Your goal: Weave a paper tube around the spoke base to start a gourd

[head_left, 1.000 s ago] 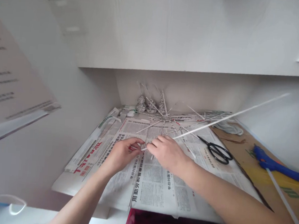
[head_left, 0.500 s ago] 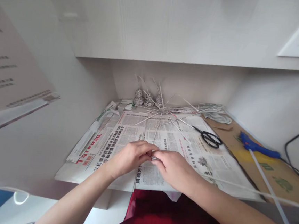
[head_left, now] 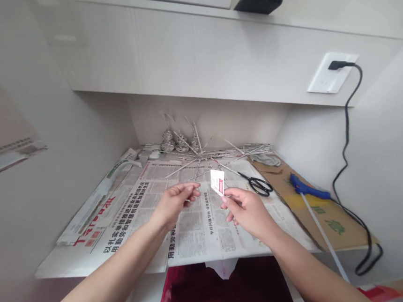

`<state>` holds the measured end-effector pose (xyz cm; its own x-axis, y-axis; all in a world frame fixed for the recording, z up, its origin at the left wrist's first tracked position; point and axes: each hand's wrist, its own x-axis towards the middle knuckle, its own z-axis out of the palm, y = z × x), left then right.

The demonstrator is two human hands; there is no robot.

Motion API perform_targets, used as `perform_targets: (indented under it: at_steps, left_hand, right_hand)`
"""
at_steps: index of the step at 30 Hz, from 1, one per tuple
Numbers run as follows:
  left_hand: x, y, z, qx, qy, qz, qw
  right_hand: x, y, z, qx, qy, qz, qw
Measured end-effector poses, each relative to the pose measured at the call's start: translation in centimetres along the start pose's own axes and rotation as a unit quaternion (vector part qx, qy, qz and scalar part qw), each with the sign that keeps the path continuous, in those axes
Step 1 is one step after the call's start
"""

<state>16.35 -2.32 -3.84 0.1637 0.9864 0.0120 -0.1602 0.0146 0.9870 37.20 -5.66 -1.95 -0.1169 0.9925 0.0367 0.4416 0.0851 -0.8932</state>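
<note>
Between thumb and fingers, my right hand (head_left: 244, 210) pinches a small piece of paper (head_left: 216, 180), white with red print, held upright over the newspaper (head_left: 194, 235). To its left and apart from it, my left hand (head_left: 174, 204) has its thumb against curled fingers; whatever may be in them is too small or hidden. Beyond both hands lies a star-shaped frame of rolled paper sticks (head_left: 198, 157), its spokes pointing outward and some upward. Black-handled scissors (head_left: 260, 186) rest on the newspaper beyond my right hand.
Several woven paper gourd shapes (head_left: 168, 141) stand at the back, beside a bundle of paper sticks (head_left: 258, 149). At the right, a blue glue gun (head_left: 307, 187) with a white rod lies on cardboard (head_left: 336, 228). A black cable (head_left: 347, 135) hangs from the wall socket (head_left: 329, 80).
My hands, together before over a small thin thing, have come apart. The printed paper piece now shows in my right hand. The view has shifted, showing more of the wall above.
</note>
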Motion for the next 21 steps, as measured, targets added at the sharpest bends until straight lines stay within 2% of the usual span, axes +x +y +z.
perform_targets:
  at_steps: [3, 6, 8, 11, 13, 15, 17, 19, 21]
  left_hand:
    - [0.4, -0.8, 3.2, -0.1, -0.036, -0.078, 0.991]
    - [1.2, -1.1, 5.9, -0.162, -0.067, -0.083, 0.981]
    - [2.1, -1.1, 7.0, -0.187, -0.074, -0.08, 0.976]
    - [4.0, -1.0, 7.6, -0.207, -0.055, -0.075, 0.974]
    - [5.3, -1.1, 7.5, -0.23, -0.037, -0.075, 0.97]
    - [6.3, -1.4, 7.3, -0.26, -0.021, -0.077, 0.962]
    - [6.9, -1.9, 7.1, -0.289, -0.017, -0.079, 0.954]
    - [7.0, -2.5, 6.8, -0.31, -0.026, -0.084, 0.947]
    - [6.9, -2.9, 6.5, -0.322, -0.04, -0.089, 0.942]
  right_hand:
    - [0.3, 0.0, 0.1, -0.003, 0.019, -0.021, 1.0]
    - [0.8, 0.4, 0.4, -0.004, 0.023, -0.041, 0.999]
    - [1.2, 0.9, 0.3, 0.013, 0.024, -0.028, 0.999]
    - [1.4, 1.8, -0.4, 0.012, 0.031, -0.008, 0.999]
    - [1.1, 2.2, -1.2, -0.068, 0.062, -0.044, 0.995]
    - [0.5, 2.6, -1.9, -0.17, 0.099, -0.103, 0.975]
    - [-0.1, 3.0, -2.2, -0.208, 0.107, -0.121, 0.965]
    - [-0.3, 3.5, -2.1, -0.136, 0.058, -0.064, 0.987]
    - [-0.3, 4.0, -1.8, 0.015, -0.037, 0.04, 0.998]
